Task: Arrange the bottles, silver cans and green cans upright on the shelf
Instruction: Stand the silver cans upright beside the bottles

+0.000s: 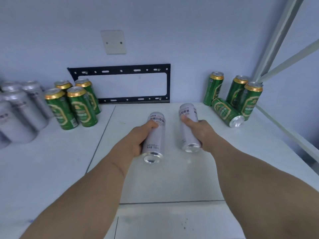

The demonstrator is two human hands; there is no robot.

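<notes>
My left hand [138, 137] grips a silver can [154, 137] above the middle of the white shelf [60, 161], its base turned toward me. My right hand [202, 133] grips a second silver can [188, 130], held the same way. Several silver cans [19, 111] stand upright at the far left. Beside them several green cans [76, 104] stand upright. At the back right three green cans [241, 95] stand upright, and one green can [227, 112] lies on its side in front of them. No bottles are in view.
A black metal bracket [120, 83] is fixed to the back wall just above the shelf. A white wall plate [113, 42] sits higher up. Grey shelf posts [276, 42] rise at the right, by the shelf's right edge.
</notes>
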